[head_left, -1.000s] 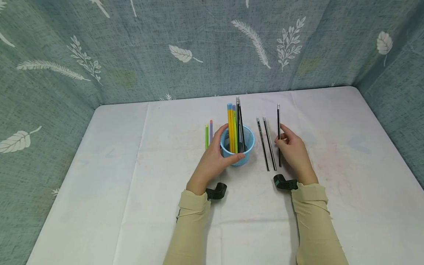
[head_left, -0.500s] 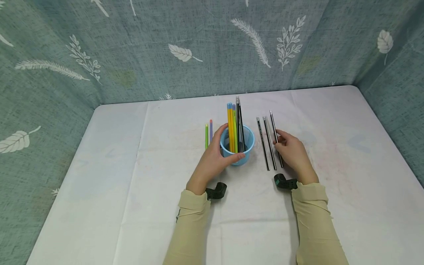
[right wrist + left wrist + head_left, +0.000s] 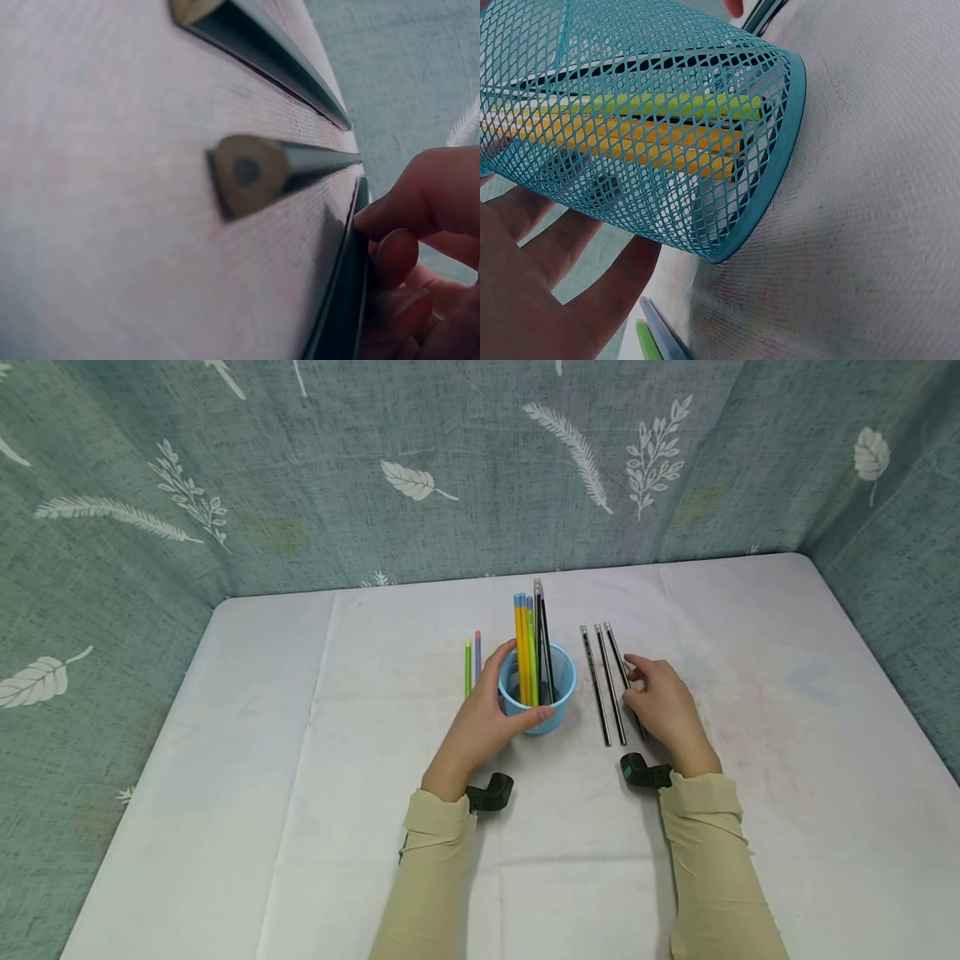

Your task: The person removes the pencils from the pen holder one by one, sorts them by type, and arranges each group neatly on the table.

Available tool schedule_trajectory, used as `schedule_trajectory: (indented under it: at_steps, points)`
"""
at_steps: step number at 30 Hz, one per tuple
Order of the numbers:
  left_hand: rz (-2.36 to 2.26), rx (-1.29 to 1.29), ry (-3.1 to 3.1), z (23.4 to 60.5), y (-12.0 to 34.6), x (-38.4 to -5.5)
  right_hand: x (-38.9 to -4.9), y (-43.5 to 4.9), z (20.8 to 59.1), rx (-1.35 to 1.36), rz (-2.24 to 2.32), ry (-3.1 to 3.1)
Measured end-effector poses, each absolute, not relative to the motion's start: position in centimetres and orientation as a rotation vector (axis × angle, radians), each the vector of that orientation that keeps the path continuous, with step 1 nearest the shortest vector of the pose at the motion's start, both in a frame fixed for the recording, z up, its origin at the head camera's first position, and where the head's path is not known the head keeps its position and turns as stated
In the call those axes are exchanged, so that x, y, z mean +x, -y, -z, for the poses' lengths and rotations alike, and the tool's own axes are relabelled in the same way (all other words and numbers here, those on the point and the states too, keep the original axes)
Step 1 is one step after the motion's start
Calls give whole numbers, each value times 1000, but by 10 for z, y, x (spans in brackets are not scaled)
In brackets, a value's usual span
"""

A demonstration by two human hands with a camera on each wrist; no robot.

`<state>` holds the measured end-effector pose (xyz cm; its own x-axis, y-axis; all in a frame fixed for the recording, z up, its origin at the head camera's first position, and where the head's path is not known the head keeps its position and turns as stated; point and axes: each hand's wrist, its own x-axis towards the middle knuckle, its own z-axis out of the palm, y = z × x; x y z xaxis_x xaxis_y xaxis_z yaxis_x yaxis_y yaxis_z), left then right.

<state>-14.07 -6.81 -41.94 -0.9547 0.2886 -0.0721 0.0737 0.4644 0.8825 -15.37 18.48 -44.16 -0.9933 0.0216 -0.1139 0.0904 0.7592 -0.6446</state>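
Note:
A light blue mesh pencil cup [image 3: 570, 687] stands upright on the table, holding yellow, green and black pencils [image 3: 528, 652]. My left hand [image 3: 483, 718] grips it from the left, thumb across the front and fingers round the back. Through the mesh in the left wrist view, the ends of the yellow pencils [image 3: 697, 142] rest near the cup's base. To the right, two black pencils [image 3: 603, 685] lie side by side. My right hand [image 3: 667, 710] pinches a third black pencil [image 3: 616, 653] beside them, tilted slightly; its thumb and fingertips meet the shaft [image 3: 349, 300] in the right wrist view.
A green pencil [image 3: 468, 668] and a purple pencil [image 3: 477, 653] lie left of the cup, partly behind the left hand. White cloth [image 3: 337, 827] covers the table. A leaf-patterned curtain [image 3: 480, 510] hangs along the back and sides.
The right hand has brought its black pencil left and down beside the other two, the top end swinging left. The left hand and the cup have stayed in place.

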Motion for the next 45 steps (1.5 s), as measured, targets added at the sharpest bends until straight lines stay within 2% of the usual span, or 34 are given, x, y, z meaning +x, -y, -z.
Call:
schedule_trajectory:
  at_steps: [21,36,45]
  points:
    - [-1490,306,-2503,418,68,-140,-150,-180,435,149,1372,-2876]
    - [-1500,292,-2497,420,68,-141,-147,-154,425,-19,1845,-2754]
    - [-1522,303,-2511,420,67,-141,-143,-136,415,-241,1942,-2630]
